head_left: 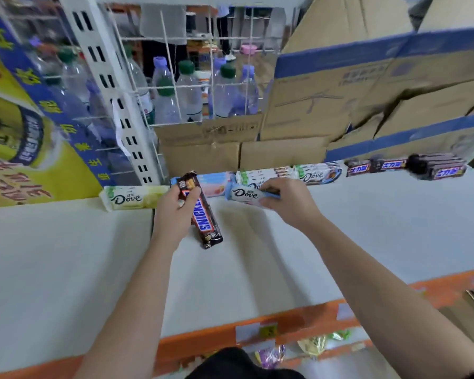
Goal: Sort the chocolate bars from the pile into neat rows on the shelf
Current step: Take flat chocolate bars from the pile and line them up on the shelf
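A person's two bare arms reach forward over a pale shelf (pixel 340 242) with an orange front edge.

The left hand (pixel 175 212) is closed around a dark Snickers bar (pixel 205 222), held near the middle of the shelf toward its back edge. The bar points away from the person, and its near end seems to touch the surface.

The right hand (pixel 288 199) pinches a blue-and-white Dove bar (pixel 244 195) by its right end, just in front of the row along the back edge. I cannot tell whether this bar rests on the shelf or is lifted slightly.

Along the back edge, a row is already formed. From left to right it holds a green Dove bar (pixel 133 198), a pink-and-blue bar (pixel 216 184) partly hidden behind the Snickers, a stack of white Dove bars (pixel 266 175), another Dove stack (pixel 319 173), and dark Snickers stacks (pixel 405 166) toward the back right corner, somewhat blurred.

Behind the row stand cardboard boxes (pixel 340 99) and a wire rack of water bottles (pixel 203 91).

No loose pile shows on the shelf, and the wide front area is bare. The sorting looks well advanced: most bars appear placed, and the two held bars are not yet set down. The Snickers likely belongs with the dark stacks on the right, and the blue Dove beside its matching kind.
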`<state>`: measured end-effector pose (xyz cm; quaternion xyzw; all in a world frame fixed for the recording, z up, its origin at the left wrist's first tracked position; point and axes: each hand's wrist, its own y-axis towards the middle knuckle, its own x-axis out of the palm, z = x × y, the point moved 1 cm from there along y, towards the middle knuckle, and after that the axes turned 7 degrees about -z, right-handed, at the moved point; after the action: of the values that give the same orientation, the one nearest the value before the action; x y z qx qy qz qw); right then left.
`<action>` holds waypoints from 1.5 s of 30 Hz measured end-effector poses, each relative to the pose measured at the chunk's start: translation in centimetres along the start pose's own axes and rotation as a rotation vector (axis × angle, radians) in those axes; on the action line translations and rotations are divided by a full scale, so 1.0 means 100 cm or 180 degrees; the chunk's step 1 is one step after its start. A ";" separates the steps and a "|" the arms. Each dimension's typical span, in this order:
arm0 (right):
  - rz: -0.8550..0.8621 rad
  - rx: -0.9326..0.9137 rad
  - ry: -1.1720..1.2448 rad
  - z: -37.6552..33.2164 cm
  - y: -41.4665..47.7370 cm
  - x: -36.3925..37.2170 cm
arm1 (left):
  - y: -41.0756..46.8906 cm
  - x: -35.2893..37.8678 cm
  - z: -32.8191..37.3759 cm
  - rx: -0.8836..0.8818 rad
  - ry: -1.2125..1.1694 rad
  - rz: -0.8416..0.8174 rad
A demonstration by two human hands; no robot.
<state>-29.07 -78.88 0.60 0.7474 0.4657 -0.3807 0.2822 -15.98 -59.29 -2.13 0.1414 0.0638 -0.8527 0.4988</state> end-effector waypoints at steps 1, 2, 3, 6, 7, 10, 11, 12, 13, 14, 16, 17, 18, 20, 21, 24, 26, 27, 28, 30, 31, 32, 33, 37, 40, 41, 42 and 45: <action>-0.0058 -0.0083 -0.0016 -0.007 0.009 0.005 | -0.001 -0.007 -0.004 -0.0038 -0.0021 0.0081; -0.0103 -0.0165 -0.0060 -0.014 0.018 0.010 | -0.003 -0.013 -0.008 -0.0081 -0.0057 0.0156; -0.0145 -0.0236 -0.0125 -0.021 0.026 0.016 | -0.005 -0.021 -0.012 -0.0155 -0.0087 0.0225; -0.0281 -0.0395 -0.0155 -0.039 0.046 0.035 | -0.013 -0.042 -0.023 -0.0285 -0.0163 0.0361; -0.0327 -0.0415 -0.0169 -0.045 0.052 0.042 | -0.016 -0.047 -0.025 -0.0303 -0.0158 0.0409; -0.0420 -0.0459 -0.0384 -0.055 0.067 0.060 | -0.023 -0.060 -0.028 -0.0322 -0.0156 0.0480; -0.0442 -0.0449 -0.0486 -0.056 0.072 0.065 | -0.025 -0.062 -0.029 -0.0371 -0.0156 0.0469; -0.0446 -0.0429 -0.0573 -0.056 0.075 0.069 | -0.028 -0.065 -0.030 -0.0416 -0.0184 0.0444; -0.0430 -0.0400 -0.0632 -0.056 0.078 0.072 | -0.029 -0.067 -0.031 -0.0456 -0.0210 0.0422; -0.0389 -0.0396 -0.0671 -0.055 0.079 0.075 | -0.030 -0.068 -0.031 -0.0459 -0.0255 0.0397; -0.0290 -0.0506 -0.0778 -0.054 0.079 0.078 | -0.031 -0.070 -0.031 -0.0415 -0.0368 0.0359; -0.0222 -0.0604 -0.0843 -0.055 0.079 0.078 | -0.031 -0.071 -0.032 -0.0402 -0.0418 0.0346; -0.0126 -0.0719 -0.0889 -0.056 0.078 0.078 | -0.030 -0.070 -0.032 -0.0403 -0.0471 0.0345; 0.0130 -0.0869 -0.0959 -0.056 0.077 0.077 | -0.028 -0.069 -0.031 -0.0415 -0.0503 0.0341; 0.0232 -0.0845 -0.0996 -0.057 0.077 0.076 | -0.027 -0.067 -0.029 -0.0410 -0.0491 0.0332; 0.0235 -0.0766 -0.1063 -0.056 0.078 0.073 | -0.024 -0.062 -0.022 -0.0389 -0.0679 0.0272; 0.0229 -0.0921 -0.0925 -0.051 0.077 0.068 | -0.020 -0.057 -0.015 -0.0348 -0.0876 0.0158; 0.0233 -0.1030 -0.0826 -0.046 0.074 0.065 | -0.017 -0.052 -0.012 -0.0312 -0.0871 0.0082; 0.0233 -0.1139 -0.0724 -0.041 0.070 0.059 | -0.013 -0.046 -0.009 -0.0284 -0.0851 -0.0010; 0.0211 -0.1208 -0.0579 -0.026 0.059 0.048 | -0.006 -0.030 -0.004 -0.0275 -0.0729 -0.0172; 0.0208 -0.1163 -0.0558 -0.017 0.052 0.041 | -0.003 -0.020 0.001 -0.0256 -0.0549 -0.0237; 0.0209 -0.1103 -0.0551 -0.007 0.044 0.035 | 0.000 -0.010 0.004 -0.0221 -0.0337 -0.0328; 0.0194 -0.1042 -0.0540 0.004 0.036 0.029 | 0.002 0.001 0.010 -0.0159 -0.0153 -0.0477; 0.0187 -0.0717 -0.0545 0.049 0.009 0.007 | 0.005 0.053 0.031 -0.0167 -0.0048 -0.1057; 0.0180 -0.0463 -0.0559 0.082 -0.009 -0.009 | 0.007 0.091 0.044 -0.0308 -0.0411 -0.1258; 0.0187 -0.0411 -0.0555 0.092 -0.014 -0.014 | 0.006 0.102 0.049 -0.0378 -0.0537 -0.1318; 0.0206 -0.0363 -0.0543 0.102 -0.019 -0.019 | 0.006 0.112 0.053 -0.0428 -0.0623 -0.1363; 0.0283 -0.0302 -0.0504 0.131 -0.030 -0.035 | 0.000 0.141 0.069 -0.0639 -0.0887 -0.1434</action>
<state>-36.79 -89.46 -3.94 0.7207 0.4258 -0.4032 0.3697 -23.66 -72.74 0.12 -0.0450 0.1086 -0.9427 0.3122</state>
